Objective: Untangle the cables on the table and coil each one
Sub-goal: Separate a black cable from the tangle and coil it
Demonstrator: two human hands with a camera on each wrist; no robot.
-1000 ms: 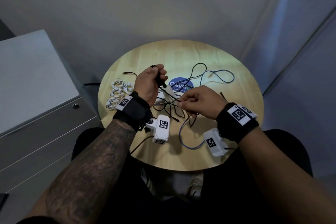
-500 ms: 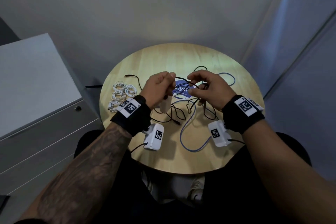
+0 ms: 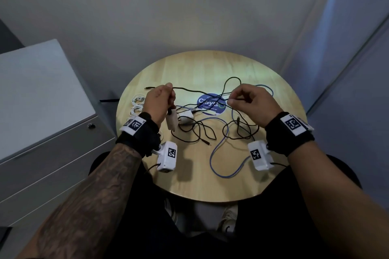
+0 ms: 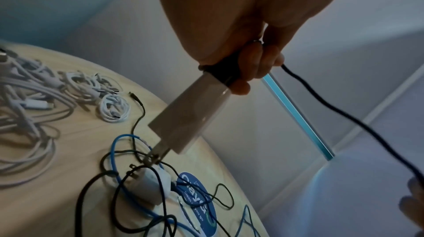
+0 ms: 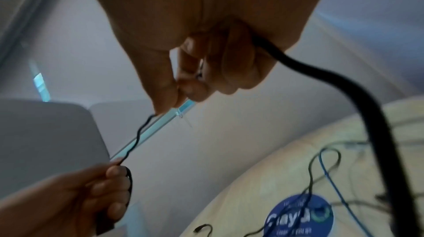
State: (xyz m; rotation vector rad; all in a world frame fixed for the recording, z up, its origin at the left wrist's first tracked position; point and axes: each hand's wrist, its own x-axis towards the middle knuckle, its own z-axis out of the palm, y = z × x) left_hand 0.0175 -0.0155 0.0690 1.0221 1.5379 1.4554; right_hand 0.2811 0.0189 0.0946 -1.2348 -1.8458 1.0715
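The left hand (image 3: 158,102) is raised above the desk (image 3: 210,183), its fingers (image 4: 257,67) curled tight round the black cable (image 3: 193,91) at the plug end, where a pale charger block (image 3: 171,121) hangs down below the fist with its prongs pointing at the desk. From the top of that fist the black cable runs across to the right hand (image 3: 251,104), which pinches it between thumb and forefinger, the other fingers (image 5: 238,70) curled in; the stretch between the two hands hangs in the air, clear of the desk. Past the right fingers the same dark cable drops to the desk in loose loops.

Under and between the hands lies the rest of the tangle: a blue cable (image 3: 219,153) sweeping in a wide bend toward the near edge, more black loops crossing it, and a white adapter (image 3: 185,116) just beside the hanging charger block. A round blue sticker (image 3: 211,104) shows beneath the strands. Beyond the left fingers, at the desk's edge, sit several coiled white cables (image 3: 136,105), apart from the tangle. A grey cabinet (image 3: 42,101) stands beside the desk.
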